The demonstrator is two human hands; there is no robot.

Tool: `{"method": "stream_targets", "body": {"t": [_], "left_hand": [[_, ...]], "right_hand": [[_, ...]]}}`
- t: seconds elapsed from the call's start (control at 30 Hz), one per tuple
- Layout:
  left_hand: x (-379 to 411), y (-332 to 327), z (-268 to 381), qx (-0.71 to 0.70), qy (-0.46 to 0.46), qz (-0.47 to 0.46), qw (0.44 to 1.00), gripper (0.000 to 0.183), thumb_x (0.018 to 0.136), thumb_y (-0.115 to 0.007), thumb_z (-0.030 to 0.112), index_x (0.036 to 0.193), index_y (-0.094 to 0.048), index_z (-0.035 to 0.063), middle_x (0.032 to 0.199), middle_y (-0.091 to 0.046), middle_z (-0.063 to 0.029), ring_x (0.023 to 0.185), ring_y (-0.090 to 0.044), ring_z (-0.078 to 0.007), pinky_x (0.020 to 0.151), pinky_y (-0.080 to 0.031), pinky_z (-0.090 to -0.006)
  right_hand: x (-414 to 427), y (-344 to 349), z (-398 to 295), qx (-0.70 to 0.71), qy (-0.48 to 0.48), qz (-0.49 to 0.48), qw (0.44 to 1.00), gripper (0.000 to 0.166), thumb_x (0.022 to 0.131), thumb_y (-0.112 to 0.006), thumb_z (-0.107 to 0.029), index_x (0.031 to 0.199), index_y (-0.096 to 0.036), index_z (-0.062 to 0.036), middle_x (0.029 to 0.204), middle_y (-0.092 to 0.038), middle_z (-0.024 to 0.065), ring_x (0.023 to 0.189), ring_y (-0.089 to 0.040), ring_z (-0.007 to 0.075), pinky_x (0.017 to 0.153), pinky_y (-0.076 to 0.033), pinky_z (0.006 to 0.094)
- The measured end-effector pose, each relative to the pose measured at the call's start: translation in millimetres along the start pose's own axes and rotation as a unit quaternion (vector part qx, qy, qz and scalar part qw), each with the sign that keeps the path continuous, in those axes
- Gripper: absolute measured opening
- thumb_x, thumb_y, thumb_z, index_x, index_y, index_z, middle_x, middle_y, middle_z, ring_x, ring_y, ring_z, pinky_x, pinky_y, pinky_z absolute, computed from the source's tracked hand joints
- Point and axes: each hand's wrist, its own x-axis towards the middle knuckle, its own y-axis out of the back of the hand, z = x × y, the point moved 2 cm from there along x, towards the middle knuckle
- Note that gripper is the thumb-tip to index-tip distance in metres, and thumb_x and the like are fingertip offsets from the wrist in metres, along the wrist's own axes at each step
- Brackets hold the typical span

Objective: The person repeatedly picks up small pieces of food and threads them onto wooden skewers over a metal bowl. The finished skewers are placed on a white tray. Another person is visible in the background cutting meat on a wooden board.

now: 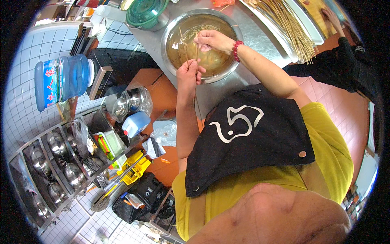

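Note:
A wide stainless steel basin (168, 36) of yellowish liquid stands on the metal worktable, with pale pieces of food (213, 59) sunk in it. Over its near rim, my left hand (189, 72) is closed on thin bamboo skewers (184, 45) that point up and away from me. My right hand (214, 41), with a red bead bracelet at the wrist, pinches the upper part of one skewer between thumb and fingers. Whether food is on that skewer is hidden by the fingers. A long thin stick also trails below my left hand, beside the forearm.
A white tray (317, 38) heaped with bamboo skewers (283, 27) lies at the right. Another person's hand (332, 19) rests beyond it. A pot with a green lid (146, 12) stands left of the basin. Shelves of metal bowls (74, 175) line the left wall.

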Motion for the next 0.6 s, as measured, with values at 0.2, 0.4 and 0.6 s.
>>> {"method": "stream_targets", "body": {"t": [0.2,0.4,0.6], "left_hand": [[-3.7,-1.1,8.3,-0.018,0.049,-0.02,0.998,0.025,0.089,-0.043,0.021,0.101,-0.05,0.0003,0.075,-0.06,-0.0106,0.058,-0.056,-0.013,0.052,-0.048,-0.0239],[-13.9,22.4,20.9,0.02,0.026,0.042,0.999,0.029,0.089,-0.041,0.021,0.101,-0.048,-0.0039,0.088,-0.06,-0.0155,0.075,-0.061,-0.021,0.065,-0.051,-0.0284],[-2.1,13.9,16.6,0.006,-0.027,0.06,0.998,0.027,0.089,-0.043,0.021,0.097,-0.051,-0.0041,0.086,-0.059,-0.0138,0.069,-0.06,-0.0177,0.06,-0.05,-0.0247]], "right_hand": [[-1.4,-6.8,-10.3,-0.013,0.037,-0.025,0.999,0.024,0.085,-0.052,-0.028,0.086,-0.058,-0.0052,0.067,-0.051,-0.0051,0.06,-0.047,0.0023,0.056,-0.039,0.0149],[10.3,10.9,-3.8,-0.004,0.054,0.031,0.998,0.023,0.086,-0.051,-0.028,0.084,-0.059,-0.0064,0.064,-0.052,-0.0044,0.058,-0.048,0.0032,0.054,-0.04,0.0158],[6.9,-4.4,0.5,0.025,0.007,0.023,0.999,0.022,0.086,-0.051,-0.028,0.083,-0.057,-0.0065,0.066,-0.051,-0.0052,0.06,-0.048,0.0019,0.057,-0.04,0.0144]]}}
